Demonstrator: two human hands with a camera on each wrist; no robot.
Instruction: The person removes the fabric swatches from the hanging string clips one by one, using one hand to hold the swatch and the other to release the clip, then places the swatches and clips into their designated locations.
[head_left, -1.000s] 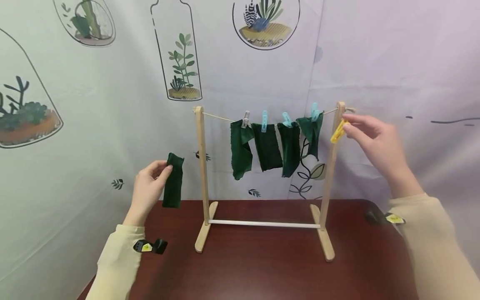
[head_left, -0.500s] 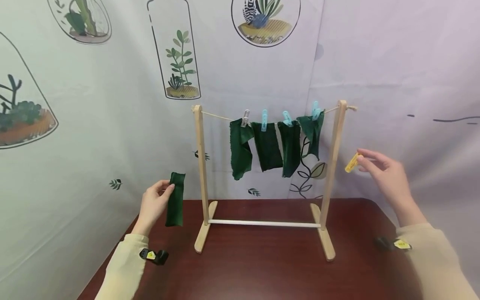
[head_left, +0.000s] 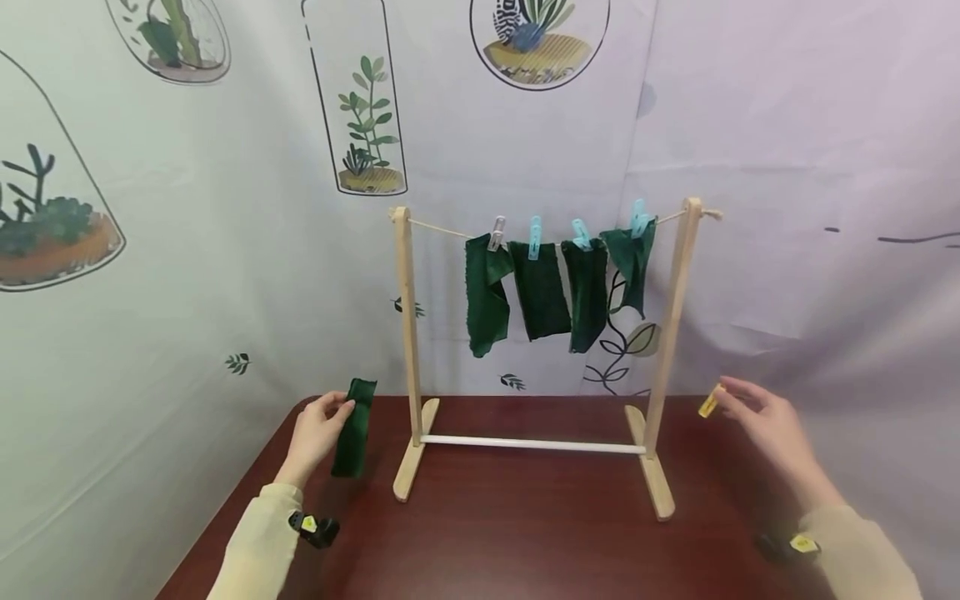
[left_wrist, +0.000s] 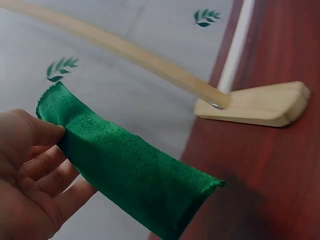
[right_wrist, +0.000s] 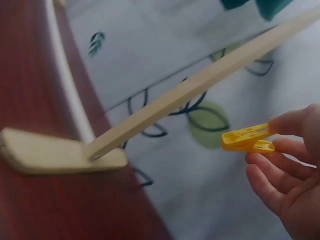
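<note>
My left hand (head_left: 318, 437) pinches a strip of dark green cloth (head_left: 356, 429) near its top edge, left of the wooden drying rack (head_left: 408, 325). In the left wrist view the cloth (left_wrist: 130, 160) hangs from between thumb and fingers. On the rack's other side my right hand (head_left: 772, 433) pinches a yellow clothespin (head_left: 709, 402) between thumb and fingers, plainly seen as a clothespin (right_wrist: 247, 138) in the right wrist view. Several green cloths (head_left: 542, 292) hang from the rack's string, held by blue clothespins (head_left: 535, 237) and one clear clothespin (head_left: 497, 233).
The rack's wooden feet (head_left: 652, 479) stand on a dark red table (head_left: 525, 533), joined by a white rod (head_left: 532, 443). Behind it hangs a pale backdrop (head_left: 787, 167) printed with plants. A wrist camera (head_left: 315, 529) sits on the left sleeve.
Both hands have come down, the left with its cloth toward the table and slightly right, the right with the yellow clothespin away from the rack's top. The hung cloths remain on the string.
</note>
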